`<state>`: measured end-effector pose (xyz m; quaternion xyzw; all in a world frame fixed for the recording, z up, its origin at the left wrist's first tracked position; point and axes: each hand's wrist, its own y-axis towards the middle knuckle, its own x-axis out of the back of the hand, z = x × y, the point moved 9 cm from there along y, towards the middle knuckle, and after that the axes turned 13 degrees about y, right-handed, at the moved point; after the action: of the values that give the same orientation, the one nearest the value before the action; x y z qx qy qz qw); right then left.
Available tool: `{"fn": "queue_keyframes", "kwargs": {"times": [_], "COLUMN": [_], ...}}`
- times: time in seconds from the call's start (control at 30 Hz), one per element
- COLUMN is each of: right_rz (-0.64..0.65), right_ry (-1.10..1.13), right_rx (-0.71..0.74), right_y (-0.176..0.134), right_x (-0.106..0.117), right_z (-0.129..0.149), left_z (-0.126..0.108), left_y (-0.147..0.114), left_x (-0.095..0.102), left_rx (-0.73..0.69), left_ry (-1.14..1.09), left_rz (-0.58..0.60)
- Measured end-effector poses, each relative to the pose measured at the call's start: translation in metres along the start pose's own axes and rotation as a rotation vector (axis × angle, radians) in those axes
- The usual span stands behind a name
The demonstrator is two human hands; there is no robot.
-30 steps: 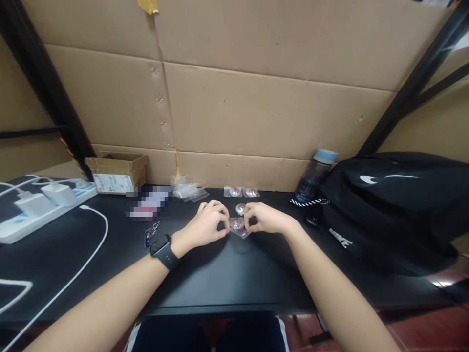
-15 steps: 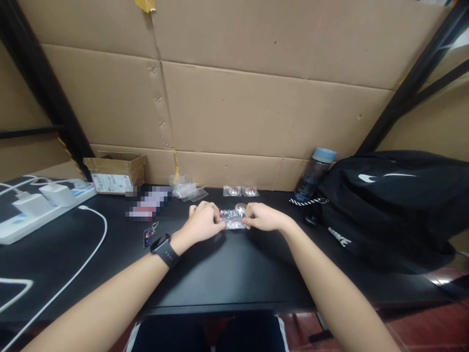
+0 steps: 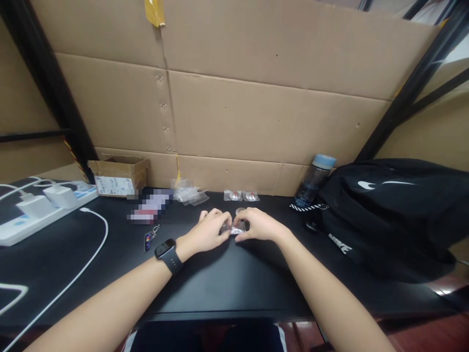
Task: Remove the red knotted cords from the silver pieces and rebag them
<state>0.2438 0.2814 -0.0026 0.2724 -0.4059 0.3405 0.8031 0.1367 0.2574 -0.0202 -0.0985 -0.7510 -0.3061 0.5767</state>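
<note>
A small, shiny clear plastic bag (image 3: 239, 228) lies on the black table between my hands, partly hidden by the fingers. My left hand (image 3: 211, 231) grips its left end between thumb and curled fingers. From the other side, my right hand (image 3: 259, 225) closes on the bag, with the fingertips at its far edge and the thumb at its near edge. Just behind the right fingers shows part of a round, clear-looking piece (image 3: 240, 210). Farther back, two round badge-like pieces (image 3: 234, 195) with red marks lie in clear wrappers.
Several clear bags (image 3: 188, 191) lie at the back left, near an open cardboard box (image 3: 117, 177). A keychain (image 3: 149, 238) rests left of my wrist. A power strip (image 3: 10, 230) with cables occupies the far left. On the right are a water bottle (image 3: 314, 181) and black backpack (image 3: 395, 220).
My hands have come closer together over the plastic bag, covering more of it. The right hand has shifted left, and its thumb now sits at the near edge. The view has tilted slightly upward.
</note>
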Motion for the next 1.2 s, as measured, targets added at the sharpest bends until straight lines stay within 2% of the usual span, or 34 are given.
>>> {"fn": "queue_keyframes", "kwargs": {"times": [0.1, 0.2, 0.37, 0.63, 0.77, 1.0, 1.2], "right_rz": [-0.024, -0.028, -0.041, -0.072, -0.073, -0.078, 0.010], "right_ry": [-0.042, 0.020, 0.209, 0.295, 0.353, 0.439, 0.372], "right_rx": [-0.023, -0.024, -0.066, -0.111, -0.125, -0.139, -0.220], "right_y": [0.001, 0.000, -0.004, -0.003, -0.002, -0.001, -0.007], "right_x": [0.000, 0.001, 0.009, 0.010, 0.007, 0.003, 0.004], "right_z": [-0.004, -0.004, -0.007, -0.025, -0.031, -0.034, -0.042], "left_z": [-0.001, 0.002, 0.016, 0.029, 0.029, 0.031, 0.026], "left_y": [-0.001, -0.001, 0.002, 0.003, 0.003, 0.001, 0.001], "left_x": [-0.002, -0.001, 0.001, -0.004, -0.006, -0.006, -0.007], "left_rx": [-0.025, -0.016, 0.105, 0.229, 0.233, 0.271, 0.238], "left_ry": [-0.009, 0.011, 0.012, -0.120, -0.164, -0.160, -0.132], "left_rz": [0.028, -0.001, -0.069, 0.004, 0.040, 0.018, 0.034]}}
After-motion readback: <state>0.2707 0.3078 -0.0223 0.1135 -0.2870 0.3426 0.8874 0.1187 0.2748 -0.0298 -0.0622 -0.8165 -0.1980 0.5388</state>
